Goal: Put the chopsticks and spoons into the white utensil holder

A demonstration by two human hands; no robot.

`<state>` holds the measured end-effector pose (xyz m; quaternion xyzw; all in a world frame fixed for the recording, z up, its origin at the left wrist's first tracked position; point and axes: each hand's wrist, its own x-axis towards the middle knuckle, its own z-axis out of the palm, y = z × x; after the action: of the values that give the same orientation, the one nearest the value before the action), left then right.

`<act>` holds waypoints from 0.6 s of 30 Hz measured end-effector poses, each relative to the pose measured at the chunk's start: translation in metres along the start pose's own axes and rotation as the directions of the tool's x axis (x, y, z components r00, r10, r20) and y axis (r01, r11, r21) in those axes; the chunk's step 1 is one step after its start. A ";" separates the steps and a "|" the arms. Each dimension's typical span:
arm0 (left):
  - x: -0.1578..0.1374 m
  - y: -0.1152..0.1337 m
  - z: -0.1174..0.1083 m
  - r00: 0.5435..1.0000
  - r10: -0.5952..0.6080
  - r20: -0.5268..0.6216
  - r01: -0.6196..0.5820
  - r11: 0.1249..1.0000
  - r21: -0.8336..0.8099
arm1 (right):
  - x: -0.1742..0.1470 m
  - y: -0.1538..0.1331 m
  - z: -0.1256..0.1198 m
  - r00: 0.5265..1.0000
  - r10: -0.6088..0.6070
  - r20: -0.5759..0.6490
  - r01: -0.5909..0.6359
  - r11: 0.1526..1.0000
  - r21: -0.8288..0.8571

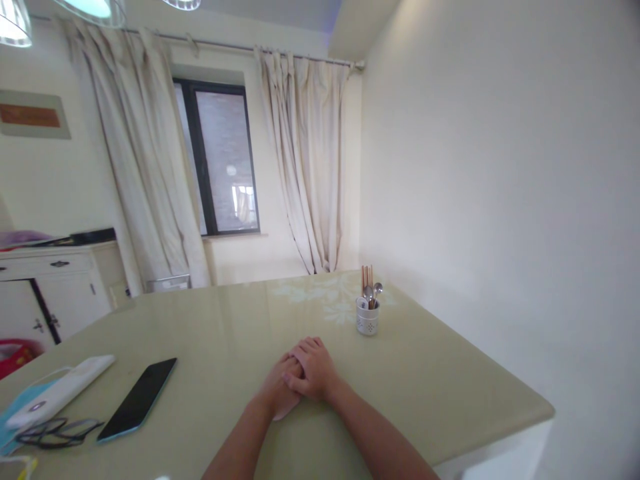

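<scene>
My two hands rest together on the pale green tabletop (225, 347). My right hand (318, 371) lies over my left hand (278, 389), with its fingers folded across the back of it and its thumb toward me. Most of the left hand's fingers are hidden underneath, so their pose does not show. No object is visible in either hand. Beyond them to the right stands a white perforated cutlery holder (367, 324), with chopsticks (367, 275) and metal spoons (369, 292) upright in it.
On the left lie a black-screened phone (139, 399), a white power bank (63, 392) with a cable, folded glasses (55, 433) and a blue face mask (20, 410). A white wall (500, 200) borders the table's right side. A white cabinet (75, 283) stands behind at left.
</scene>
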<state>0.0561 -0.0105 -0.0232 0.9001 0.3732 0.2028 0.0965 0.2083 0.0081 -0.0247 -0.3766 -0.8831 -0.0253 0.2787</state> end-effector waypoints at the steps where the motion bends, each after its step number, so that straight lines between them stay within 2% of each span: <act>1: 0.000 0.000 0.000 1.000 0.010 0.001 -0.010 1.000 0.006 | 0.000 0.000 0.000 1.000 0.000 -0.003 0.000 1.000 -0.006; 5: 0.001 0.000 0.001 1.000 0.027 -0.008 -0.027 0.999 0.017 | 0.000 0.001 0.002 1.000 -0.002 -0.017 0.002 1.000 -0.005; 11: 0.000 -0.002 0.006 1.000 -0.020 -0.016 0.021 0.997 0.072 | 0.000 0.001 0.004 1.000 -0.003 -0.027 0.003 1.000 0.022; 18: 0.000 -0.003 0.008 0.995 -0.092 -0.033 0.094 0.994 0.064 | 0.000 0.001 0.003 0.999 -0.006 -0.032 0.008 0.997 0.076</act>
<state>0.0574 -0.0084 -0.0319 0.8814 0.4225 0.1993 0.0706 0.2077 0.0094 -0.0275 -0.3621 -0.8803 0.0013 0.3066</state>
